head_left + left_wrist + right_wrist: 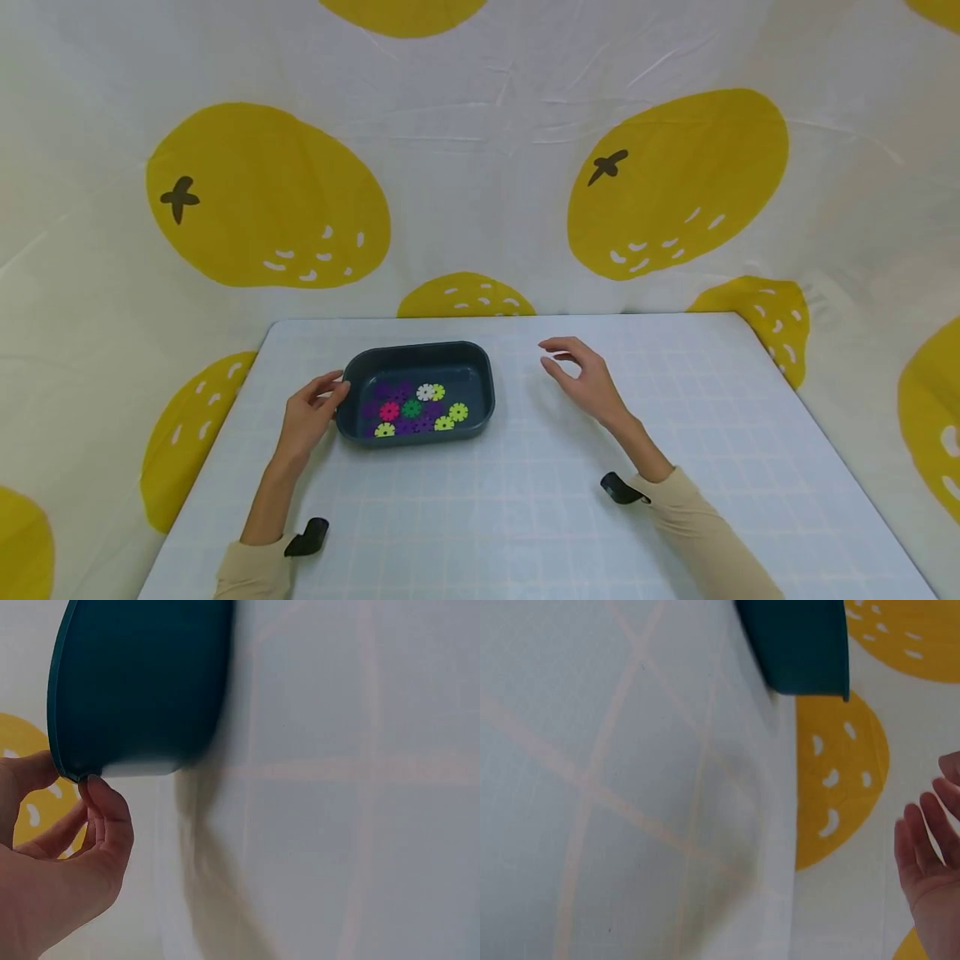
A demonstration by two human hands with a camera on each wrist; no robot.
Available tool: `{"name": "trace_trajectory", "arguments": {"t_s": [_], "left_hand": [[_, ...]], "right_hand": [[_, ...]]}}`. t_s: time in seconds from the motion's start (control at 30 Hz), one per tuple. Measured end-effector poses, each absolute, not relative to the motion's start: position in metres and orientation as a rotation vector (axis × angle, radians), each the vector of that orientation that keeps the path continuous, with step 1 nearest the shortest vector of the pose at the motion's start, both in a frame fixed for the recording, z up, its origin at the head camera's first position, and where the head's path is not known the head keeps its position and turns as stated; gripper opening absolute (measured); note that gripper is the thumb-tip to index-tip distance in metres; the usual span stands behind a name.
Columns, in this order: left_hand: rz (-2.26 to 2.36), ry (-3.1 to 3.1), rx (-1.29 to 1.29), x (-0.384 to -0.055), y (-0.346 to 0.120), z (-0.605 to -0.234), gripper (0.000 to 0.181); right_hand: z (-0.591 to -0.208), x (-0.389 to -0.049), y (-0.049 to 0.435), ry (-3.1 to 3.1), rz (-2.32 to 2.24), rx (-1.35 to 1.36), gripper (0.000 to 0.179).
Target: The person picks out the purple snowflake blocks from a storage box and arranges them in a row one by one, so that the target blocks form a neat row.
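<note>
In the head view, a dark teal tray (471, 385) holds several small flower-shaped discs, among them a red disc (389, 411), a green disc (412, 408), a white disc (425, 392), and yellow and purple ones. My left hand (306, 421) pinches the tray's left rim between thumb and fingers; the left wrist view shows this hand (75, 877) at the rim of the tray (142, 682) from outside. To the right of the tray, my right hand (588, 385) hovers with loosely bent fingers and nothing in it. In the right wrist view its fingers (934, 832) are apart from the tray (802, 645).
The table (465, 517) wears a pale cloth with faint checked lines. Behind it hangs a white curtain (480, 192) printed with big yellow fruit. A black wrist camera (307, 537) sits on the left sleeve, another camera (622, 488) on the right.
</note>
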State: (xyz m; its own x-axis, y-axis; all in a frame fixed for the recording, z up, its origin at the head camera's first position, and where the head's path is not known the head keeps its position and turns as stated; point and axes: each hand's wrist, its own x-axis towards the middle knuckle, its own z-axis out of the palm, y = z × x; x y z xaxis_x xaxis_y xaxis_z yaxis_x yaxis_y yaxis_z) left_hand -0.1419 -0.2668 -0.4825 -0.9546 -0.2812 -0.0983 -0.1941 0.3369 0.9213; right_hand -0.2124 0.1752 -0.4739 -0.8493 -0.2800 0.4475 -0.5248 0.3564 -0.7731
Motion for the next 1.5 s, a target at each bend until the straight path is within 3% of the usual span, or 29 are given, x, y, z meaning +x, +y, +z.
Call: {"name": "trace_trajectory", "arguments": {"t_s": [0.2,0.53,1.5], "left_hand": [[-1.814,-2.478,0.425,-0.148,-0.272,-0.485,0.051],[-2.062,-2.441,0.295,-0.150,-0.280,-0.489,0.060],[-2.091,-2.454,0.302,-0.151,-0.279,-0.484,0.059]], "right_hand": [[-0.467,-0.212,0.156,-2.416,1.513,0.724,0.029],[-0.467,-0.217,0.133,-2.463,1.606,0.770,0.032],[-0.476,-0.226,0.050,-2.477,1.437,1.328,0.030]]}}
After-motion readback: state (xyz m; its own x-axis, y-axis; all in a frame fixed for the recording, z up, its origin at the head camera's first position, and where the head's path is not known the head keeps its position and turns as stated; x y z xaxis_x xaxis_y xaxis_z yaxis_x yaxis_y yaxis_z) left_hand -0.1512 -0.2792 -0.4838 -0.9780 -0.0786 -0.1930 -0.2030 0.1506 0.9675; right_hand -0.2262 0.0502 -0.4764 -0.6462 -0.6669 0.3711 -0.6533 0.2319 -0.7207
